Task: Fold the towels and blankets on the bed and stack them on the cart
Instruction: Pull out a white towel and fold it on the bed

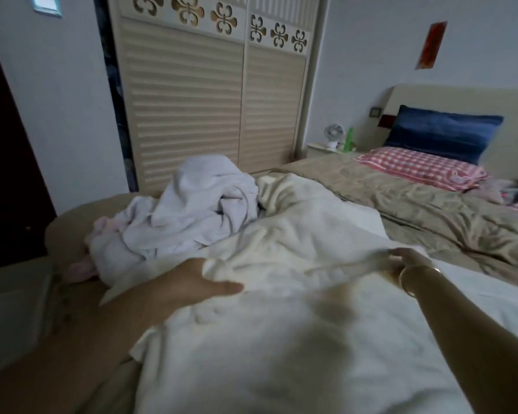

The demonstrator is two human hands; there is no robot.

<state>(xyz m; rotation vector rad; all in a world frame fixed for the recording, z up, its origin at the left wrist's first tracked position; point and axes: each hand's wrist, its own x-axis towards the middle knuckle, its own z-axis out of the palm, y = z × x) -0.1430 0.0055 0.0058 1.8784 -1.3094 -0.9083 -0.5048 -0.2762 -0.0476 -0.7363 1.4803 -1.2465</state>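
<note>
Bed [437, 213] under cream blanket [287, 234]; left hand [192, 280] clutching it, fingers hidden; blurred right hand [405, 261] pinching edge.

1. No word, number or brand can be read in this view.
2. The red paper [430, 44] on the wall [371, 40] is too blurred to read.
</note>
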